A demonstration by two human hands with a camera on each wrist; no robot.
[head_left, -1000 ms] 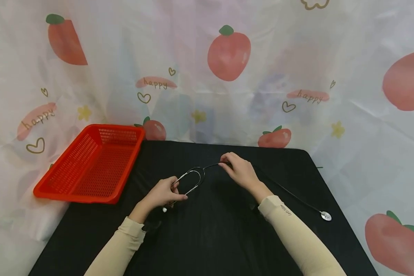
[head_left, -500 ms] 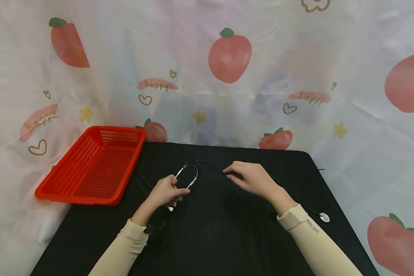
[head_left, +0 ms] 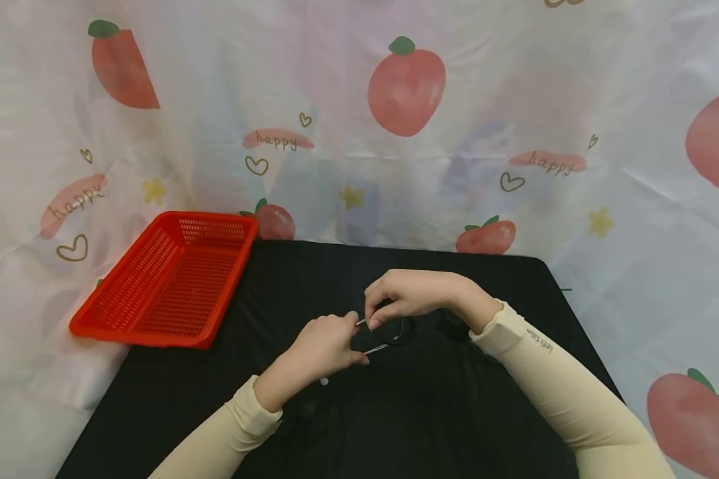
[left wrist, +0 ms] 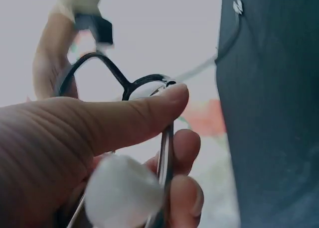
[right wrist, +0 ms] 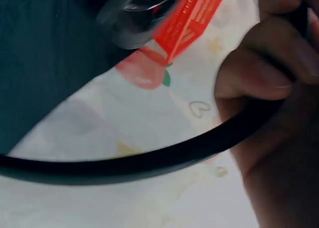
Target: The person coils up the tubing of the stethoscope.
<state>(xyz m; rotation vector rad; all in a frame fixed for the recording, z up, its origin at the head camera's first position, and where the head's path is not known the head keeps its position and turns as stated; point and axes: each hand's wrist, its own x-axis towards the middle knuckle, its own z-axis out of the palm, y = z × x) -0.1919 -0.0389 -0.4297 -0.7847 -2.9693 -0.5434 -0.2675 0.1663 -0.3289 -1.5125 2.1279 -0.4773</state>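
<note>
A stethoscope with black tubing (right wrist: 144, 169) and metal ear tubes (head_left: 376, 349) is between my two hands. My left hand (head_left: 317, 352) grips the ear tubes, thumb on one side and fingers curled on the other. A white ear tip (left wrist: 122, 192) sticks out below that thumb in the left wrist view. Just right of it, my right hand (head_left: 410, 294) pinches the tubing, which bends in a loop close to the ear tubes. At the tubing's far end the silver chest piece (left wrist: 238, 7) shows in the left wrist view; the head view does not show it.
A red plastic basket (head_left: 230, 293) with perforated walls stands at the back left of the black-covered table (head_left: 431, 412). Behind the table hangs a pale curtain (head_left: 329, 73) printed with fruit.
My left hand has moved right and turned with the ear tubes. The right hand has come left, bringing the tubing back to them. The chest piece has gone from the head view.
</note>
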